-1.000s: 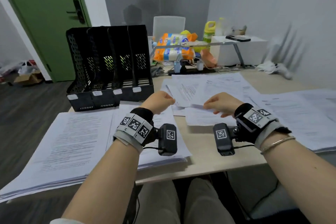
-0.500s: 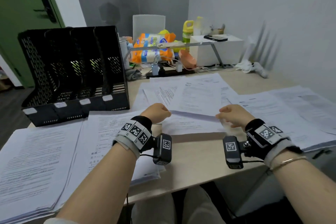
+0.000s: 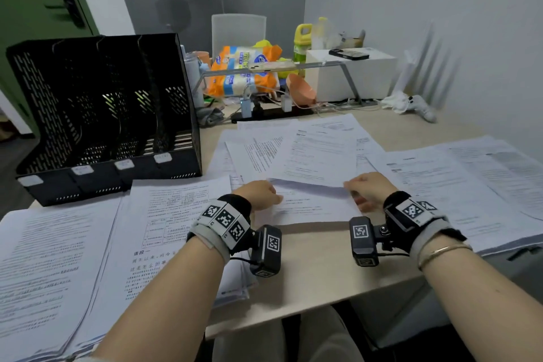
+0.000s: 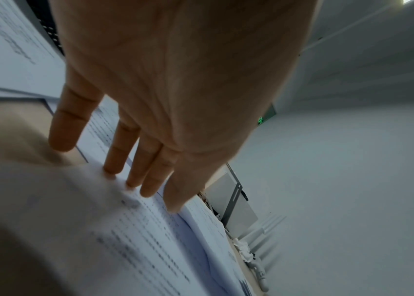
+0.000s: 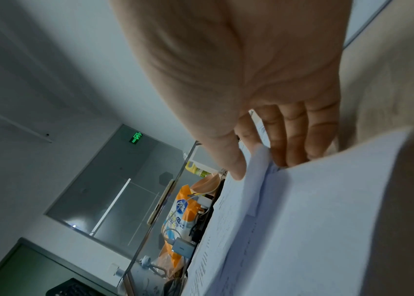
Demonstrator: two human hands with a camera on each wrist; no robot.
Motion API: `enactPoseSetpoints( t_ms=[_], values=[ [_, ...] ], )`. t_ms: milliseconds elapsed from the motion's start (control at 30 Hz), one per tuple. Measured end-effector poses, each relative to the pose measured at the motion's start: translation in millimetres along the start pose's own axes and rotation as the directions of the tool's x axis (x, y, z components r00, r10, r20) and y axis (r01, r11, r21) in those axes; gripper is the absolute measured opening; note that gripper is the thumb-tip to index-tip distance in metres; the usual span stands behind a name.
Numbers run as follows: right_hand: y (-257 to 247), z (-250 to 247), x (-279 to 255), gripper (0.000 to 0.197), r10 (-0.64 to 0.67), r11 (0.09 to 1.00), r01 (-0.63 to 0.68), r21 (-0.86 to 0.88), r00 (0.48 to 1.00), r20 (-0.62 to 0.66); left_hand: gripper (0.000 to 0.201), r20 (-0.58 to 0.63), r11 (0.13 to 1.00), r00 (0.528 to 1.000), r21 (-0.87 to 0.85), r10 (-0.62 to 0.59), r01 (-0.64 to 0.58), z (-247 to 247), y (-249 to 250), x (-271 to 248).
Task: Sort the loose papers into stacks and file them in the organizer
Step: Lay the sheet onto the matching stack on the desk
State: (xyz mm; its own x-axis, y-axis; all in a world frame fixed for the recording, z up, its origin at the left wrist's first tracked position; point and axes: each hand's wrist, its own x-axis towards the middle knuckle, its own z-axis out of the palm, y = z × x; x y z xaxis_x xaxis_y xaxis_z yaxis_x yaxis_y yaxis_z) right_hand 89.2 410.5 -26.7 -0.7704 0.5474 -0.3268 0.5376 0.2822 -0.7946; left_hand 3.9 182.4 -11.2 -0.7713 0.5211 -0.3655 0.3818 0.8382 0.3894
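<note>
Between my hands, one sheet [image 3: 316, 166] lifts off the desk [image 3: 311, 270].
Left hand [image 3: 258, 194] and right hand [image 3: 368, 186] each pinch its near edge, fingers narrow; organizer [image 3: 102, 114] stands left.

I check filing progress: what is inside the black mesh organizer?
The black mesh organizer shows four slots with no papers visible inside; the slot floors near its front wall are hidden.

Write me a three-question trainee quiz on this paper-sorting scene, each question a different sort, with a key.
1. True or false: the black organizer already has papers filed in it.
2. Which hands hold the lifted sheet? A) left hand only B) right hand only C) both
3. Fill in: the organizer stands on the person's ____ side of the desk.

Key: 1 false, its visible slots look empty; 2 C, one at each near corner; 3 left.
</note>
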Motion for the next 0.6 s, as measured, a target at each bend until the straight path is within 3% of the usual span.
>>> enactPoseSetpoints(
  t_ms=[67,233,333,600],
  values=[
    [-0.7,-1.8,2.2,0.022,-0.043,0.997,0.041,-0.071,0.999,-0.029,0.044,-0.009,0.999,1.000,-0.036,-0.018,0.017,0.8,-1.1,1.7],
    [2.9,-14.1,-3.2,0.016,-0.122,0.992,0.119,-0.031,0.985,-0.120,0.051,-0.058,0.964,0.993,-0.252,-0.102,0.085,-1.0,-4.7,7.0],
    [5.2,-14.9,-11.1,0.014,-0.078,0.993,0.084,0.077,0.994,-0.075,0.069,-0.057,0.919,0.989,-0.381,-0.134,0.102,-1.7,-2.8,6.9],
    [5.4,-19.1,-19.4,0.028,0.036,0.988,-0.028,0.154,0.998,-0.054,0.056,-0.149,0.849,0.976,-0.525,-0.160,0.058,-2.5,0.2,12.1]
  ],
)
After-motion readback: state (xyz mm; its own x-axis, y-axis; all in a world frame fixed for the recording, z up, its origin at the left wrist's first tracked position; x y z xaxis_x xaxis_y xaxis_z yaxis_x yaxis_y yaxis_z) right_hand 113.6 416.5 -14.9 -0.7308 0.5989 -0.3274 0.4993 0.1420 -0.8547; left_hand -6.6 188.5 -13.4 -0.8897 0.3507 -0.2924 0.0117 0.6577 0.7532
